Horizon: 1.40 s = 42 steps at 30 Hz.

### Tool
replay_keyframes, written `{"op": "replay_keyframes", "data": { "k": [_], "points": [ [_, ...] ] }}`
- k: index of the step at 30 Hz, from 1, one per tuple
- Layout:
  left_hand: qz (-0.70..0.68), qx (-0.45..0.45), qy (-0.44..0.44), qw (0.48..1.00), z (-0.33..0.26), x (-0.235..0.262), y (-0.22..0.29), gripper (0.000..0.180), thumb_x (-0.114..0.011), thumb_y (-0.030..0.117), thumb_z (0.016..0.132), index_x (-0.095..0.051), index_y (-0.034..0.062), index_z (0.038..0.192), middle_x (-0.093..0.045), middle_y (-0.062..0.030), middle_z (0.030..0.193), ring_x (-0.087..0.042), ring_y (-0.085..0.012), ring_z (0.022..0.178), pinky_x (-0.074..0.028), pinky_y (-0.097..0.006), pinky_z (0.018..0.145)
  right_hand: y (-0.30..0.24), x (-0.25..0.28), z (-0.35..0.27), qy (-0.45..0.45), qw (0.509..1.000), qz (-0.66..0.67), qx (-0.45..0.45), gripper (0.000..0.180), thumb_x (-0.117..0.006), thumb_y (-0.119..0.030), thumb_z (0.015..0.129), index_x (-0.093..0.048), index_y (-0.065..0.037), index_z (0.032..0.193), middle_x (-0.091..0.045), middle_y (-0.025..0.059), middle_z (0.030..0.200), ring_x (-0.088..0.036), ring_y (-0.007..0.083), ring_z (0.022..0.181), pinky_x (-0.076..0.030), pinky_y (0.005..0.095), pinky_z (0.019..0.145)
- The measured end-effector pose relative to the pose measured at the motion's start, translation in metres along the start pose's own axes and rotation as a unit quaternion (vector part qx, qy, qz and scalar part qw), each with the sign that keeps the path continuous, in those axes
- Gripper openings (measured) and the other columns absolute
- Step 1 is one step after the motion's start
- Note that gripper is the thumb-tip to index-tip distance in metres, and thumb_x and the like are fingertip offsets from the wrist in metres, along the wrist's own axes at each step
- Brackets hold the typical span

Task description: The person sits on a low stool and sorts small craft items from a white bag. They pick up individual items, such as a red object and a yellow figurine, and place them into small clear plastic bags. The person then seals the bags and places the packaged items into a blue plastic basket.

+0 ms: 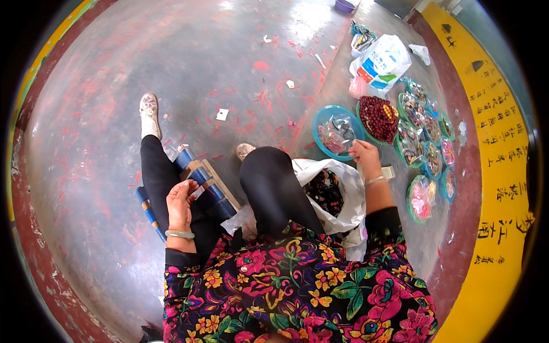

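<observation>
Work: apparently under way; dark items fill the white bag (355, 200), loose pieces (331, 136) lie unused in the blue basin (317, 127); the share done cannot be told.
Left: left hand (183, 197), raised above a blue-banded wooden frame (213, 182), wrist upright, fingertips pinched narrow; anything held, too small to tell.
Right: right hand (363, 155), arm extended, palm down at the basin's near right rim, fingers drawn together; grip contents unclear.
Far right: dark red beads (377, 119), filled baskets (410, 214).
</observation>
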<state>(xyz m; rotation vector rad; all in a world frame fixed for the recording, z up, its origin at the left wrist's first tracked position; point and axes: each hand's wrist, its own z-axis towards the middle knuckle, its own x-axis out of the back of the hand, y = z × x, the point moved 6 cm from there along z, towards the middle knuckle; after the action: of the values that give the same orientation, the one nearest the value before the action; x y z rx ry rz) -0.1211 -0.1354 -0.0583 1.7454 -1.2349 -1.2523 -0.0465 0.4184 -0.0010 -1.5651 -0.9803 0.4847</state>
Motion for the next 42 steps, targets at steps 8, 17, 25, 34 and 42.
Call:
{"op": "replay_keyframes", "data": {
  "k": [8, 17, 25, 34, 42],
  "points": [
    [0.058, 0.003, -0.014, 0.998, -0.001, -0.002, -0.005, 0.018, -0.056, 0.019, 0.090, -0.065, 0.0043, 0.095, -0.067, -0.0046, 0.087, -0.064, -0.0121, 0.080, -0.046, -0.022, 0.063, 0.002, 0.140, -0.006, 0.144, 0.989, -0.037, -0.003, 0.021, -0.061, -0.023, 0.085, -0.064, -0.006, 0.097, -0.066, 0.0022, 0.075, -0.058, 0.0065, 0.059, -0.042, 0.0192, 0.051],
    [0.101, 0.016, -0.015, 0.995, -0.001, -0.003, -0.007, 0.017, -0.056, 0.020, 0.090, -0.064, 0.0052, 0.097, -0.068, -0.0048, 0.091, -0.064, -0.0121, 0.083, -0.045, -0.022, 0.066, 0.074, 0.260, -0.102, 0.274, 0.957, -0.041, -0.089, 0.018, -0.060, -0.020, 0.084, -0.065, -0.004, 0.093, -0.064, 0.0029, 0.072, -0.057, 0.0077, 0.057, -0.041, 0.0197, 0.050],
    [0.143, 0.012, -0.008, 0.990, 0.003, -0.003, -0.013, 0.018, -0.057, 0.020, 0.090, -0.064, 0.0050, 0.095, -0.067, -0.0038, 0.088, -0.064, -0.0117, 0.081, -0.045, -0.022, 0.064, 0.169, 0.223, -0.126, 0.235, 0.960, 0.083, -0.128, 0.017, -0.064, -0.014, 0.079, -0.062, -0.002, 0.090, -0.064, 0.0058, 0.070, -0.059, 0.0113, 0.055, -0.044, 0.0217, 0.048],
    [0.169, 0.004, -0.007, 0.986, 0.001, -0.004, -0.017, 0.017, -0.056, 0.017, 0.090, -0.065, 0.0034, 0.093, -0.067, -0.0042, 0.085, -0.064, -0.0115, 0.078, -0.046, -0.021, 0.061, 0.213, 0.159, -0.045, 0.182, 0.967, -0.073, -0.160, 0.025, -0.070, -0.015, 0.072, -0.063, 0.002, 0.090, -0.066, 0.0114, 0.076, -0.063, 0.0165, 0.061, -0.045, 0.0255, 0.048],
    [0.199, 0.019, 0.000, 0.980, 0.006, -0.001, -0.025, 0.017, -0.056, 0.017, 0.090, -0.065, 0.0027, 0.093, -0.067, -0.0044, 0.085, -0.063, -0.0110, 0.077, -0.046, -0.021, 0.061, 0.186, 0.129, -0.010, 0.219, 0.904, -0.324, -0.173, 0.050, -0.079, -0.032, 0.056, -0.064, 0.001, 0.091, -0.067, 0.0159, 0.090, -0.065, 0.0249, 0.084, -0.049, 0.0322, 0.078]
  ]
}}
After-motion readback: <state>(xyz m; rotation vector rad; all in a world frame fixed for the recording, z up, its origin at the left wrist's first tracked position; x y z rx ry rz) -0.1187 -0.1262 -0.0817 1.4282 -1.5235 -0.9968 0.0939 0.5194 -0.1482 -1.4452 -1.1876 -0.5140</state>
